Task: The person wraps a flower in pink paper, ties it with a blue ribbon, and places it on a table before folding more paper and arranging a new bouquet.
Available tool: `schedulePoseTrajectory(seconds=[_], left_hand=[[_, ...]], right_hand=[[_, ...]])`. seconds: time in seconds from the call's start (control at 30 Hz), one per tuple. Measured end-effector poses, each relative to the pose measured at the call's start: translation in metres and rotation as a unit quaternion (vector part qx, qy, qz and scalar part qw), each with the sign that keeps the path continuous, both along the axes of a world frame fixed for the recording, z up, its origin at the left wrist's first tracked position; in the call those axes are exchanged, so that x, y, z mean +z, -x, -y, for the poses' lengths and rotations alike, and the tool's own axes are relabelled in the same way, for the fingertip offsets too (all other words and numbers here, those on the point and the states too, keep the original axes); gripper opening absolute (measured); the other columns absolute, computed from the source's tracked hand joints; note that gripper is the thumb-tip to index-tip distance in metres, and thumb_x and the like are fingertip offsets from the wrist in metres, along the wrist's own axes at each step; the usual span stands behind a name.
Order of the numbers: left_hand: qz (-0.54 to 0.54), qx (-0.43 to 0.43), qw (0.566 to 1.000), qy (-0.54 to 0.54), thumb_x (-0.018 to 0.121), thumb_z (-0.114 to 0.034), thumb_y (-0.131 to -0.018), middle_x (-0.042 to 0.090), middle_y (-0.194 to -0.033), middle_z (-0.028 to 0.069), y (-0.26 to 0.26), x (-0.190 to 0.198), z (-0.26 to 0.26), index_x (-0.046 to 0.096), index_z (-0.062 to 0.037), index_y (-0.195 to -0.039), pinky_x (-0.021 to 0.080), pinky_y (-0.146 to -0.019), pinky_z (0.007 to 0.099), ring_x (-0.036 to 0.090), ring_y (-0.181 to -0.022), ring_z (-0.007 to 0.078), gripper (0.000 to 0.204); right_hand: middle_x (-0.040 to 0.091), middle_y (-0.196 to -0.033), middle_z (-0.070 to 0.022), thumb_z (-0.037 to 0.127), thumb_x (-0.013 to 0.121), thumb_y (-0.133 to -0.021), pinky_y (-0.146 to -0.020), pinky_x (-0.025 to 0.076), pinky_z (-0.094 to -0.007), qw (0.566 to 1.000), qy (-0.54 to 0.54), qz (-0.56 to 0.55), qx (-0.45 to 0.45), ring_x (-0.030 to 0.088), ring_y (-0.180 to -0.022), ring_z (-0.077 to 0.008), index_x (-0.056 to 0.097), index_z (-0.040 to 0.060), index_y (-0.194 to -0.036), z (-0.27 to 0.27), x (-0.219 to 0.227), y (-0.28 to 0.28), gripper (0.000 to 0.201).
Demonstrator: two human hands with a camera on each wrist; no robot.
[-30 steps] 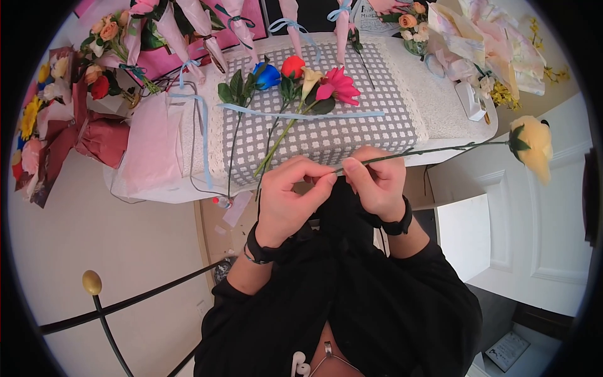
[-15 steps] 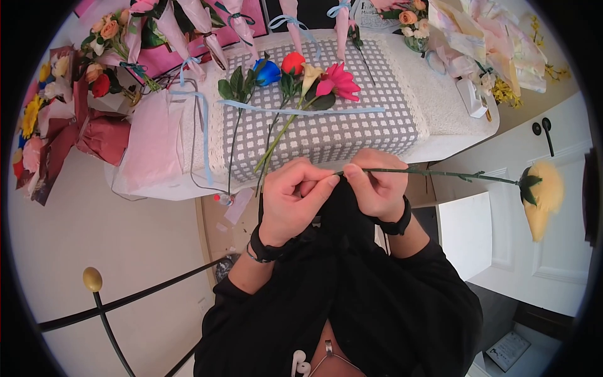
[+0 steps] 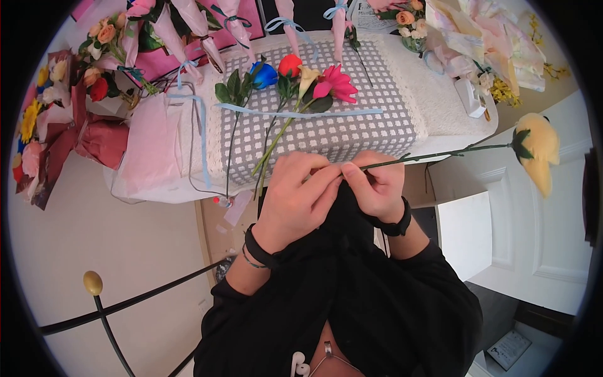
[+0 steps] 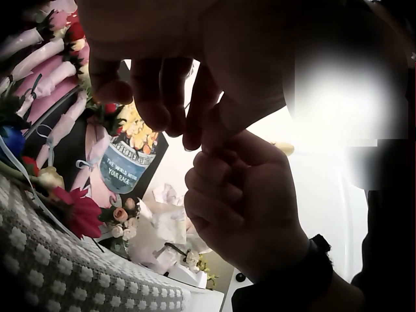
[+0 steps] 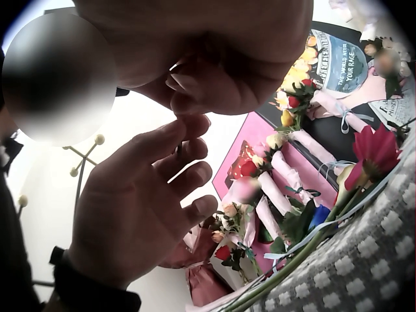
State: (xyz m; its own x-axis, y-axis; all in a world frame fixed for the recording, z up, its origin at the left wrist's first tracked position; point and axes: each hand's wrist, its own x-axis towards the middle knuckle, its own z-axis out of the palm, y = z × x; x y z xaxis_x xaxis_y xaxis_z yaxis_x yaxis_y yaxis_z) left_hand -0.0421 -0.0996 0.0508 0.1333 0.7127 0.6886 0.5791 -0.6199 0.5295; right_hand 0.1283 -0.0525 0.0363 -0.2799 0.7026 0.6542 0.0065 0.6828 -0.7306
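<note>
Over the person's lap, just in front of the table edge, the right hand [image 3: 378, 188] grips the green stem [image 3: 433, 155] of a yellow artificial rose [image 3: 539, 151]. The bloom sticks out far to the right, its head tilted downward. At the stem's other end the left hand [image 3: 295, 198] pinches with thumb and forefinger, its tips right against the right thumb. In the right wrist view the left hand's other fingers [image 5: 195, 175] are spread loosely. The very end of the stem is hidden between the fingertips.
On the checked cloth [image 3: 370, 138] lie a blue rose [image 3: 264, 76], a red flower [image 3: 290, 65], a cream calla lily [image 3: 308, 78] and a magenta flower [image 3: 339, 83], crossed by a pale blue ribbon [image 3: 301, 114]. Pink paper [image 3: 147, 141] lies left; wrapped bouquets line the back.
The yellow bloom swung down, then back up as the stem turned in the hands. The left fingers shifted from a curled pinch to a straighter one closer to the right thumb.
</note>
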Motion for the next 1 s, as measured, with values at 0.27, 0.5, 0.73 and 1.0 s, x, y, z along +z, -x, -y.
schedulePoseTrajectory(seconds=[0.27,0.5,0.73,1.0], left_hand=[[-0.016,0.049,0.999,-0.014,0.076,0.0,-0.077,0.064,-0.084,0.0068,-0.007,-0.006,0.001,0.07,-0.004,-0.091,0.047,-0.07,0.0355,0.061,-0.077,0.0259,0.016],[0.063,0.015,0.997,0.053,0.074,0.001,-0.08,0.063,-0.079,0.0088,-0.006,-0.013,-0.003,0.068,-0.0007,-0.088,0.047,-0.062,0.032,0.061,-0.07,0.0235,0.01],[0.097,-0.001,0.987,0.126,0.073,0.001,-0.082,0.062,-0.078,0.0096,-0.008,-0.025,-0.005,0.066,0.0007,-0.086,0.046,-0.061,0.0297,0.059,-0.068,0.0202,0.008],[0.156,-0.004,0.961,0.227,0.071,-0.002,-0.084,0.062,-0.078,0.0084,-0.009,-0.047,-0.008,0.065,0.002,-0.085,0.046,-0.063,0.0276,0.059,-0.067,0.0163,0.007]], right_hand=[[0.064,-0.064,-0.0092,0.001,0.07,-0.085,-0.044,0.038,-0.0274,0.998,0.024,0.041,-0.037,0.054,-0.048,-0.0141,0.07,-0.0007,-0.077,0.0,-0.003,0.002,0.008],[0.061,-0.061,-0.0095,0.003,0.07,-0.085,-0.043,0.037,-0.0294,0.998,0.008,0.04,-0.052,0.053,-0.046,-0.0166,0.07,0.0,-0.075,-0.002,-0.008,0.005,0.01],[0.057,-0.058,-0.0097,0.005,0.071,-0.084,-0.043,0.037,-0.0304,0.996,0.023,0.062,-0.059,0.053,-0.046,-0.0194,0.068,0.0015,-0.072,-0.003,-0.017,0.003,0.013],[0.065,-0.067,-0.0024,0.012,0.076,-0.084,-0.049,0.041,-0.0224,0.988,0.134,0.077,-0.007,0.053,-0.054,-0.004,0.071,0.0038,-0.086,-0.017,-0.02,-0.016,0.009]])
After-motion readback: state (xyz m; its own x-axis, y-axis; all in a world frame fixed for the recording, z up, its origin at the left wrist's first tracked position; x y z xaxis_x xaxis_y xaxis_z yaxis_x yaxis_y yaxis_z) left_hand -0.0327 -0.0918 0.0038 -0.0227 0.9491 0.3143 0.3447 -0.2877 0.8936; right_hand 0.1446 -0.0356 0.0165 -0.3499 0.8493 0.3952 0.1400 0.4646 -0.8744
